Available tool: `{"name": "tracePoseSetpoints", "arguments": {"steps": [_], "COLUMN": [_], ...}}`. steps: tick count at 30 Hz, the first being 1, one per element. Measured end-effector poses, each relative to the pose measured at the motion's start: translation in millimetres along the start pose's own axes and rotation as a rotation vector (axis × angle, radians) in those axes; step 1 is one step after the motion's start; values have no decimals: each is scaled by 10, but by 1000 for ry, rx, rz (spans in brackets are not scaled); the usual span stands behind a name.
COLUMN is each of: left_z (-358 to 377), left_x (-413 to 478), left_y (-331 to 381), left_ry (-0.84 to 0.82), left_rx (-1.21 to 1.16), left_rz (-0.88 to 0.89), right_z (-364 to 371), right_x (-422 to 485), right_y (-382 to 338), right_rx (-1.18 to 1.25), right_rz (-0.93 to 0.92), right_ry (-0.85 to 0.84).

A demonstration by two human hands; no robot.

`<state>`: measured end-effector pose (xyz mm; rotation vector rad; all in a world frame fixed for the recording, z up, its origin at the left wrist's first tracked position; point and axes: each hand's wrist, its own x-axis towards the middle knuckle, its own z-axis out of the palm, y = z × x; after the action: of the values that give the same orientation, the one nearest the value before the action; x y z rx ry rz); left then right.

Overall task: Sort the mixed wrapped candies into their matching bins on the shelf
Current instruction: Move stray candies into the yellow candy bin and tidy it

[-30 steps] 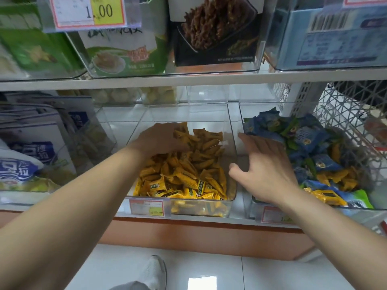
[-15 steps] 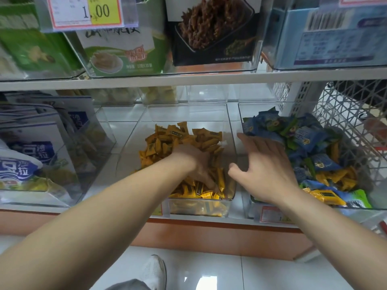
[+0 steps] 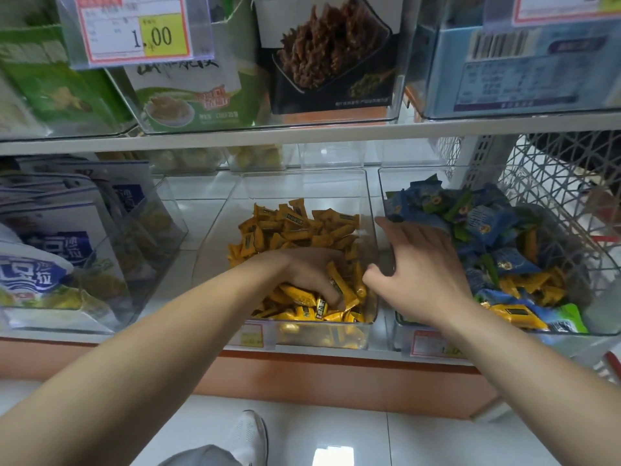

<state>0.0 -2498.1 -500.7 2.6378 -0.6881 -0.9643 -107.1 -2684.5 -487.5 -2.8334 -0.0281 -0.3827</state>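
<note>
Head view: our left hand has moved forward within the clear plastic bin of yellow wrapped candies, fingers curled, hold unclear, likely settling delivered yellows; our right hand lies spread, empty.

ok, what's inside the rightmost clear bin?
Mixed wrapped sweets: mostly blue candies, some green candies, yellow candies toward the front. The right hand covers the bin at its front-left; lower layers are buried under the pile.
</note>
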Motion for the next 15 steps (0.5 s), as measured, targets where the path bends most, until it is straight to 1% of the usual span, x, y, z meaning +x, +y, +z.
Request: {"name": "tracePoseSetpoints", "arguments": {"steps": [2,5,8,10,12,14,15], "left_z": [-17,-28,-81,-161,-254,-335,-361], "left_x": [-38,-59,-60,-109,-190,-278,-307], "left_y": [-78,-145,-192,-246,-330,-399,-426], "left_ry": [-4,35,60,112,195,267,292], "left_rx": [-47,-115,-231,-329,-497,-680,-721], "left_rz": [36,80,136,158,139,65,32], "right_z": [-10,-10,1,7,10,11,11], "right_x": [-3,-5,6,7,4,0,1], "right_y": [-8,-4,6,11,18,22,23], "right_rx": [15,14,26,27,31,36,36], "right_rz": [4,3,8,5,1,0,-1], "right_ry": [4,0,9,15,22,26,26]}}
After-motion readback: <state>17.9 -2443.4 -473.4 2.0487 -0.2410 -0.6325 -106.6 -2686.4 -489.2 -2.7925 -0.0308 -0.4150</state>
